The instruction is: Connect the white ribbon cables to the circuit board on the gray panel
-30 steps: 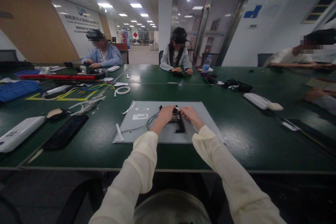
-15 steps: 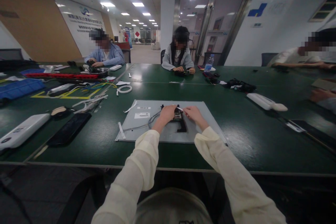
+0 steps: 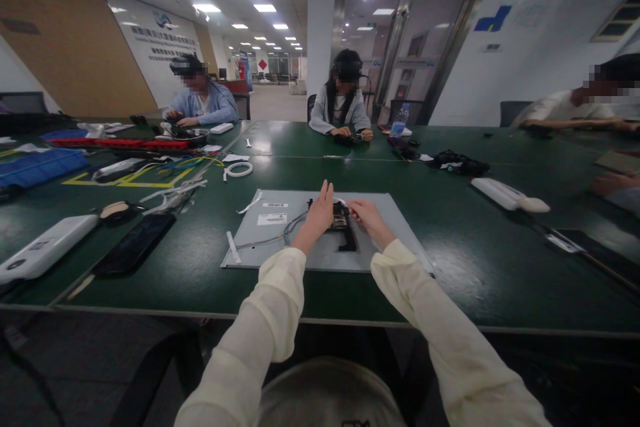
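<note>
Black-framed circuit-board assembly [image 3: 341,221] lies on the grey panel [image 3: 395,250] upon the desk [image 3: 190,293], in the head view. It looks light and stiff, its exposed board probably fragile; the black frame [image 3: 349,239] seems the safest hold. The left hand [image 3: 319,217] covers its left side, two fingers straight and together; its thumb is hidden, its grip unclear. The right hand [image 3: 368,216] seems to pinch a white strip [image 3: 343,201], too small to make out fully.
</note>
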Available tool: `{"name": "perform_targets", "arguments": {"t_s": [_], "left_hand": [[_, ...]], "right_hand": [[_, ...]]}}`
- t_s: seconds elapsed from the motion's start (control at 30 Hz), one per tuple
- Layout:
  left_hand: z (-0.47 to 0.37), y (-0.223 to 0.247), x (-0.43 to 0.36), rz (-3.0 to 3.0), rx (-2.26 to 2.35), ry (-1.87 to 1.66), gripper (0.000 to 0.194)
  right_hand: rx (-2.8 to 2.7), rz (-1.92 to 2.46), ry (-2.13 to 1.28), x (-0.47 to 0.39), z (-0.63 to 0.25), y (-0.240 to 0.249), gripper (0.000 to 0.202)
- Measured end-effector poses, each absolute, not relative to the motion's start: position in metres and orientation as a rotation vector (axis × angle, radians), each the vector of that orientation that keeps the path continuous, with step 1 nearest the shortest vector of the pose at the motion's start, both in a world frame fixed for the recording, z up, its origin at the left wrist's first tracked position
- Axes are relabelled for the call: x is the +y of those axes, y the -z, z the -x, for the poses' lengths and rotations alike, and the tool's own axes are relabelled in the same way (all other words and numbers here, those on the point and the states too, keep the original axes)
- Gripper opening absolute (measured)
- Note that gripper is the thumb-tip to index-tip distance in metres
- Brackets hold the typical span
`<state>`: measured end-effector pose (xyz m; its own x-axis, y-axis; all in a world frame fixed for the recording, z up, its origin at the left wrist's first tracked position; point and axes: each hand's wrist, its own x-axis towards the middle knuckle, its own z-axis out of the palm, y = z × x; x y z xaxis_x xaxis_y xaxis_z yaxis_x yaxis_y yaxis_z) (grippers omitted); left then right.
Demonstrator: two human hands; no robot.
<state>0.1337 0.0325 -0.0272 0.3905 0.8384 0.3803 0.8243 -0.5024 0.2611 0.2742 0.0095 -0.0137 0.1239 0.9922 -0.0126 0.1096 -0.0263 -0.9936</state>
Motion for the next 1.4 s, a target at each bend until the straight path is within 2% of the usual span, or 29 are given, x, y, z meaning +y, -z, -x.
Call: {"name": "perform_targets", "arguments": {"t_s": [0.43,0.6,1.03,1.4], "left_hand": [[-0.132,0.025,0.036,-2.708,1.49,-0.426,0.038],[-0.132,0.02,0.034,-2.715,1.491,-0.387,0.036],[-0.13,0.017,0.03,-2.717,1.501,-0.377,0.037],[-0.129,0.013,0.029,-2.683,1.499,-0.32,0.037]], "right_hand": [[-1.261,1.549,-0.974,0.011,-0.273,0.02,0.011],[-1.35,1.673,-0.828,0.008,-0.275,0.02,0.024],[-1.975,2.11,0.014,-0.019,-0.266,0.005,0.025],[-2.082,2.176,0.123,-0.034,-0.271,-0.001,0.027]]}}
